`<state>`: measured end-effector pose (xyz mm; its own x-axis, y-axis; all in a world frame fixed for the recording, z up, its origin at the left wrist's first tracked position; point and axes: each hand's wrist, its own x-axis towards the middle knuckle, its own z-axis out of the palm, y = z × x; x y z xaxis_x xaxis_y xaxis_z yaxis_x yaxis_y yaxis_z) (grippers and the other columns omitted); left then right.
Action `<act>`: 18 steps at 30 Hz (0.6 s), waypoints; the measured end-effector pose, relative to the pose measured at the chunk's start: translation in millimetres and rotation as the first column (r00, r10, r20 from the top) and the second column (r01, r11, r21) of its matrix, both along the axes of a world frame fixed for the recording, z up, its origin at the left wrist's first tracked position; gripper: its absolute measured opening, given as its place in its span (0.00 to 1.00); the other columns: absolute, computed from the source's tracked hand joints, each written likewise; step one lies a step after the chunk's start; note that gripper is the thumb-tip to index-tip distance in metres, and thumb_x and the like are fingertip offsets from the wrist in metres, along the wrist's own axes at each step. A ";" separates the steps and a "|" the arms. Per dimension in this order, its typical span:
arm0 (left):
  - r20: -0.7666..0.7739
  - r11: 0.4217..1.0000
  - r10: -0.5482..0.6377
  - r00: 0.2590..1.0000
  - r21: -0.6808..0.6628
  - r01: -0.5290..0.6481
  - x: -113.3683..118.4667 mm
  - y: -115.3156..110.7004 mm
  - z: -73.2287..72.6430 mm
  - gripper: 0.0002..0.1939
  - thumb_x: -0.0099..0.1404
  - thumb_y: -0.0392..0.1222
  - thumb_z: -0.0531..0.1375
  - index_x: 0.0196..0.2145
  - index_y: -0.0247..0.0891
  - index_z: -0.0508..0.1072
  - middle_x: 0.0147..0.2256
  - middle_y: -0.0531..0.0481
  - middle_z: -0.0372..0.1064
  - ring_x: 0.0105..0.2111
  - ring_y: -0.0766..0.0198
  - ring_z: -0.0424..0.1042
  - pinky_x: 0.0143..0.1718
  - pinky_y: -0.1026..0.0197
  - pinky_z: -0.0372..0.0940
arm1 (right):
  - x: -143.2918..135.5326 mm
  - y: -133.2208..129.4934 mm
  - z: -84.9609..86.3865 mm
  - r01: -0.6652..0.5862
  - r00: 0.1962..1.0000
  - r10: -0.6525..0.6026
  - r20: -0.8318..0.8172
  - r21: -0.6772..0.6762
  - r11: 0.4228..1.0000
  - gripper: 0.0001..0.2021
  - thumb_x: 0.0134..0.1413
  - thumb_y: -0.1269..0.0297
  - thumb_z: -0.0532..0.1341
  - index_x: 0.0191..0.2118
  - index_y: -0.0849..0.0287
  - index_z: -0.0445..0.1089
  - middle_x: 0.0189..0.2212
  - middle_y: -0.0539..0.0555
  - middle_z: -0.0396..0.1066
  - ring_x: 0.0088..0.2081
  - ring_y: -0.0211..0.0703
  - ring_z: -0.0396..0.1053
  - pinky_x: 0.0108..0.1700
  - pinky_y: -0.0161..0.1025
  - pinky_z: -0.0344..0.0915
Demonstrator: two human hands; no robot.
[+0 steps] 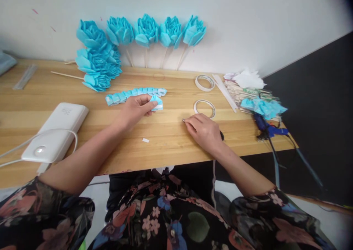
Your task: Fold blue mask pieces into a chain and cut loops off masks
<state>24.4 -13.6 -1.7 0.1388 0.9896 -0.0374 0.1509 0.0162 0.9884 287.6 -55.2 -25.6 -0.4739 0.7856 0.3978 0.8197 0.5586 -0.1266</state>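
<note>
My left hand (138,107) pinches a folded blue crepe-paper petal (156,103) with a white strip along it. Just behind that hand lies a row of overlapping folded blue petals (135,93). My right hand (202,129) is closed around a small tool (222,135). A metal tip pokes out by the fingertips and a dark end shows at the palm side; the fingers hide the rest, so its kind is unclear. A roll of white tape (204,109) lies directly behind my right hand. Between the hands and nearer the front edge is a small white paper scrap (145,140).
Several finished blue paper flowers (146,30) on sticks lean against the wall, others pile at the left. A white power bank (56,132) with a cable lies left. At right are another tape roll (204,83), a stick bundle (239,92) and a blue glue gun (271,129).
</note>
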 end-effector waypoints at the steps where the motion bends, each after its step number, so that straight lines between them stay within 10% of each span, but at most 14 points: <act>1: -0.003 1.000 -0.006 1.000 -0.007 0.006 0.3 -0.6 0.5 0.13 0.56 0.49 0.65 0.24 0.37 0.71 0.23 0.53 0.67 0.24 0.68 0.63 0.31 0.64 0.62 | -0.3 0.9 -0.9 0.020 0.998 -0.021 -0.054 -0.030 0.999 0.11 0.65 0.69 0.56 0.33 0.58 0.74 0.32 0.56 0.77 0.36 0.44 0.72 0.36 0.40 0.64; 6: -0.028 0.999 -0.042 0.999 -0.014 0.042 1.3 -1.9 1.5 0.14 0.57 0.51 0.65 0.26 0.38 0.73 0.25 0.53 0.68 0.25 0.68 0.64 0.32 0.64 0.63 | 2.9 7.7 -4.4 0.131 0.878 -0.279 -0.388 -0.368 0.921 0.06 0.59 0.64 0.60 0.32 0.57 0.71 0.28 0.52 0.75 0.29 0.40 0.69 0.33 0.38 0.63; 10: -0.039 0.997 -0.064 0.997 -0.044 0.062 1.4 -1.4 -1.4 0.15 0.57 0.53 0.65 0.26 0.38 0.73 0.24 0.53 0.68 0.25 0.68 0.64 0.31 0.64 0.62 | 4.6 16.2 0.9 -0.040 0.704 -0.395 -0.590 -0.588 0.808 0.10 0.58 0.57 0.61 0.33 0.58 0.72 0.28 0.51 0.75 0.25 0.36 0.67 0.27 0.35 0.62; 18: -0.037 0.993 -0.118 0.992 -0.033 0.117 -1.2 1.4 -5.2 0.15 0.58 0.53 0.63 0.27 0.37 0.74 0.24 0.52 0.67 0.24 0.68 0.63 0.28 0.65 0.59 | -39.3 47.5 64.0 -0.310 0.708 -0.158 -0.688 -0.504 0.806 0.08 0.52 0.58 0.66 0.32 0.58 0.76 0.28 0.50 0.75 0.25 0.33 0.64 0.27 0.33 0.64</act>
<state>23.2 -12.2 -6.9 0.2516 0.9649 -0.0756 0.1916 0.0269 0.9811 248.3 -7.7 38.4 -0.3267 0.9350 0.1377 0.3275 0.2487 -0.9115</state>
